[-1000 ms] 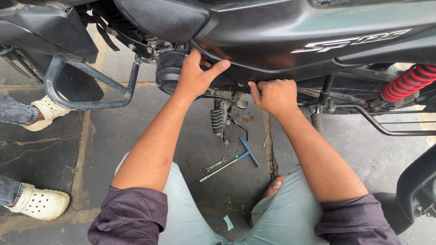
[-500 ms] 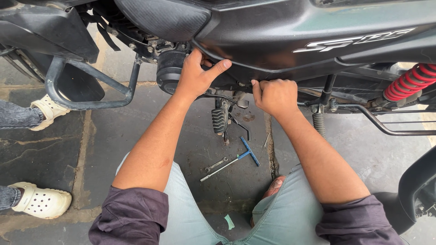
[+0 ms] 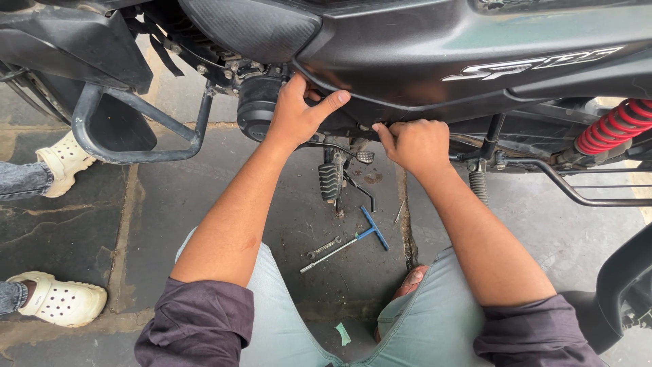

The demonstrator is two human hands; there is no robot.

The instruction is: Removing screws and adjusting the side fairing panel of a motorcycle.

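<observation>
I crouch beside a black motorcycle (image 3: 421,54) and look down at its side. My left hand (image 3: 299,112) presses flat against the lower edge of the dark side panel (image 3: 407,75), fingers spread, thumb out to the right. My right hand (image 3: 414,143) is curled just below the same edge, fingertips pinched at something small that I cannot make out. A folded footpeg (image 3: 331,180) and a lever hang beneath both hands. On the ground between my knees lie a blue-handled T-wrench (image 3: 353,241) and a small spanner (image 3: 324,247).
A black crash guard bar (image 3: 136,146) sticks out at the left. A red shock spring (image 3: 614,126) shows at the right. Another person's feet in white clogs (image 3: 58,299) stand at the left on stone paving. A black part (image 3: 621,299) fills the lower right corner.
My view has shifted slightly. Both hands stay at the panel's lower edge; the right hand has crept a little to the right.
</observation>
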